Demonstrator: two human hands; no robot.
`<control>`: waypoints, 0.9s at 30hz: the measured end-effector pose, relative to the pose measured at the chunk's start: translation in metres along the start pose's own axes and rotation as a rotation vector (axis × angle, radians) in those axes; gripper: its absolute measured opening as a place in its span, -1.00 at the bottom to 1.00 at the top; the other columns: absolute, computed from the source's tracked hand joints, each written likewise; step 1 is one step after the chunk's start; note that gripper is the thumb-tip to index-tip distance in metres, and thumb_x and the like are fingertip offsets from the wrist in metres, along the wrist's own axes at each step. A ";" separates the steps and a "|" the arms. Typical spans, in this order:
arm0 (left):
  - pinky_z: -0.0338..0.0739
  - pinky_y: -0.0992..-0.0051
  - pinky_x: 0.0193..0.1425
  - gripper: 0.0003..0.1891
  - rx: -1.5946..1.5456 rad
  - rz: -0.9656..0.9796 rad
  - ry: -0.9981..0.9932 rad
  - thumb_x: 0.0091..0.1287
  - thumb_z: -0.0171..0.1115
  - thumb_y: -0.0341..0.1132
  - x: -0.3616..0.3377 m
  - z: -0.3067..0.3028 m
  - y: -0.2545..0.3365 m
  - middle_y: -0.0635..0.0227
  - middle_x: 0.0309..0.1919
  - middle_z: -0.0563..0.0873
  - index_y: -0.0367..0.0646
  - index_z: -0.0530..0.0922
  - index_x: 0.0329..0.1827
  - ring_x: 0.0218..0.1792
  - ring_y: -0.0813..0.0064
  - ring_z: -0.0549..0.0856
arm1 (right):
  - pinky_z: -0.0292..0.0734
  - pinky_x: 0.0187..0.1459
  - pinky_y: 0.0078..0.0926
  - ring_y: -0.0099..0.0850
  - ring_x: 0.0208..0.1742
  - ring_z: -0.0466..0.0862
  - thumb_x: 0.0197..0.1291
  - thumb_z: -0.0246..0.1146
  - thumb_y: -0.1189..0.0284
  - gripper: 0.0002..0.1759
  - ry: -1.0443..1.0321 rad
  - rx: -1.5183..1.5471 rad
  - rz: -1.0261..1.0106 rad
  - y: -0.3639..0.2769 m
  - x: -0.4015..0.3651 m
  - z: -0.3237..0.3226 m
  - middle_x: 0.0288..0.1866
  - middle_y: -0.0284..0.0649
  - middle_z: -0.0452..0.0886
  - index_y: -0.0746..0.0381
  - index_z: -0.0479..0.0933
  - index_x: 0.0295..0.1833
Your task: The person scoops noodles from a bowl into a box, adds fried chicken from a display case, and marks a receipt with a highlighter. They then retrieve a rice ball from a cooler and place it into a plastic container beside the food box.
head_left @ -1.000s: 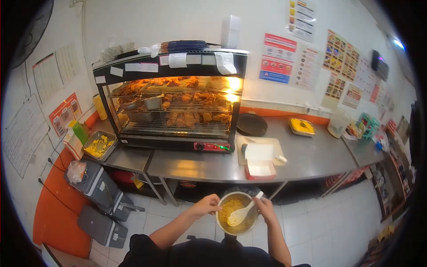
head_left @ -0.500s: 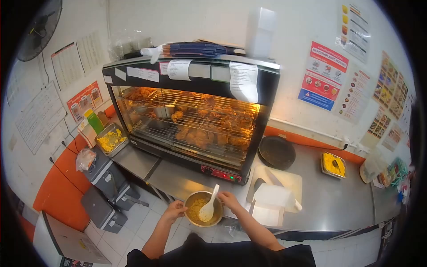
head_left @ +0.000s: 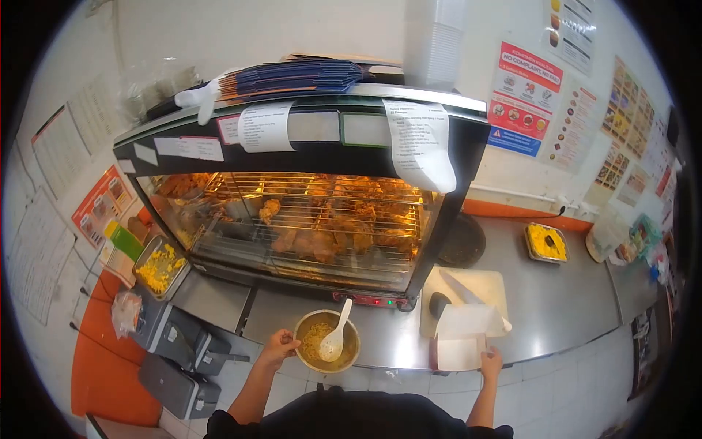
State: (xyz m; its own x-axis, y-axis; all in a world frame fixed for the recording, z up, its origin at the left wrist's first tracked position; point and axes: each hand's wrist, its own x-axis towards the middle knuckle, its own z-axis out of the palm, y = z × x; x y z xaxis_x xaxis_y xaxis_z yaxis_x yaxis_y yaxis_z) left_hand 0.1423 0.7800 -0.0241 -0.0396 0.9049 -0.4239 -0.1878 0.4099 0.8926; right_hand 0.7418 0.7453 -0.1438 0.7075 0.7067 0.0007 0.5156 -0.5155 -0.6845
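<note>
Here, left hand (head_left: 278, 347) pinches bowl (head_left: 352, 344), right hand (head_left: 491, 361) box (head_left: 459, 353).

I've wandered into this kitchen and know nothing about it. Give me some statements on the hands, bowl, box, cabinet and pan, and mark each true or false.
1. The left hand is at the rim of the metal bowl. True.
2. The right hand grips the spoon. False: the right hand is at the edge of the box; the white spoon leans in the bowl.
3. The lid of the box is closed. False: it stands open.
4. Fried pieces sit inside the lit cabinet. True.
5. The round black pan is on top of the cabinet. False: the pan is on the counter, beside the cabinet.
</note>
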 end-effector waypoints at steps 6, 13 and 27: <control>0.50 0.60 -0.39 -0.80 -0.003 -0.003 -0.074 0.20 0.26 -0.49 0.010 -0.035 0.022 0.37 -0.41 0.61 -0.15 0.41 -0.19 -0.43 0.60 0.59 | 0.53 -0.22 -0.31 -0.18 -0.26 0.65 0.06 0.21 0.40 -0.64 -0.022 0.034 -0.023 -0.060 -0.102 0.064 -0.30 0.00 0.64 0.23 0.54 0.02; 0.44 0.67 -0.48 -0.80 0.071 0.022 -0.113 0.19 0.27 -0.49 0.013 -0.045 0.051 0.40 -0.48 0.60 -0.14 0.42 -0.21 -0.52 0.66 0.56 | 0.51 -0.14 -0.30 -0.12 -0.13 0.61 0.08 0.20 0.44 -0.60 0.009 0.256 -0.107 -0.158 -0.161 0.116 -0.15 0.03 0.59 0.29 0.48 0.08; 0.46 0.64 -0.48 -0.79 0.233 0.160 -0.193 0.15 0.27 -0.52 0.022 0.026 0.053 0.38 -0.48 0.58 -0.18 0.40 -0.23 -0.54 0.64 0.55 | 0.36 0.08 -0.26 -0.20 0.12 0.46 -0.03 0.27 0.49 -0.54 -0.100 0.221 -0.889 -0.303 -0.176 0.078 0.04 -0.17 0.50 0.19 0.45 0.08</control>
State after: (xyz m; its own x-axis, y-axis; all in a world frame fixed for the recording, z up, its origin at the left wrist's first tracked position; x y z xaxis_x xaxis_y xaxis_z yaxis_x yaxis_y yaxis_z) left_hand 0.1571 0.8245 0.0176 0.1407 0.9556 -0.2589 0.0356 0.2564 0.9659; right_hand 0.4232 0.8147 0.0070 0.0450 0.8422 0.5373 0.7381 0.3344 -0.5860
